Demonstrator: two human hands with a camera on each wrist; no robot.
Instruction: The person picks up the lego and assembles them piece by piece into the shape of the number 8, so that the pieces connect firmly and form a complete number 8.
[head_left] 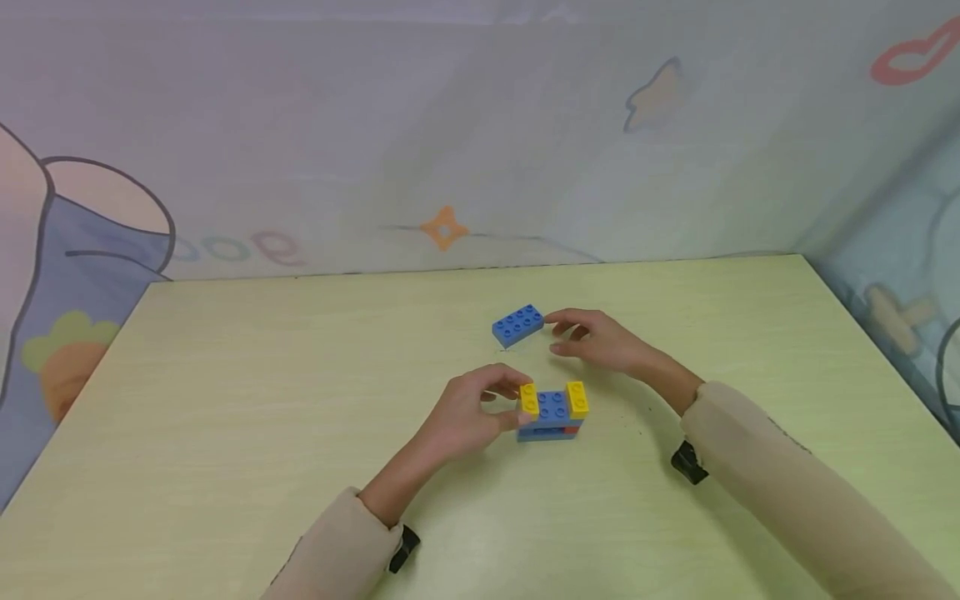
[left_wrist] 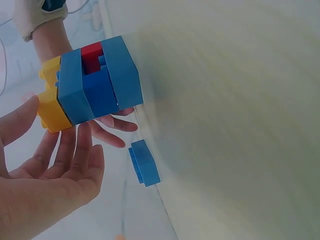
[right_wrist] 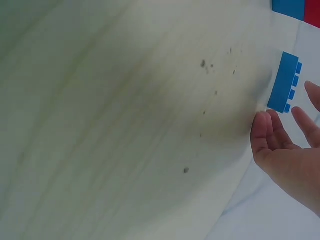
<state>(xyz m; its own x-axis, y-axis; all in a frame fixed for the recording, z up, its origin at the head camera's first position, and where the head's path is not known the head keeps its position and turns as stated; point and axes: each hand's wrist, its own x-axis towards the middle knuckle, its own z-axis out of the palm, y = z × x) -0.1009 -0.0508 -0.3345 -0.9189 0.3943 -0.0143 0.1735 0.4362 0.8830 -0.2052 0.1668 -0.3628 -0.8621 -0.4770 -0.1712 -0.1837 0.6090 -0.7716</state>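
Note:
A small stack of toy building bricks stands on the table, with a blue brick [head_left: 553, 406] on its upper level. Two yellow bricks sit on top, a left one [head_left: 529, 399] and a right one [head_left: 577, 400]. A red brick [left_wrist: 91, 58] shows between the blue layers. My left hand [head_left: 476, 411] pinches the left yellow brick between thumb and fingers. Behind the stack lies a loose blue brick [head_left: 517, 326], studs up. My right hand [head_left: 600, 339] is at its right end, fingers loosely bent and apart; whether a fingertip touches it I cannot tell.
The pale wooden table [head_left: 262, 400] ends at a cloth backdrop [head_left: 337, 125] printed with cartoon shapes. A dark cable [head_left: 947, 375] hangs beyond the right edge. Small dark specks mark the tabletop in the right wrist view.

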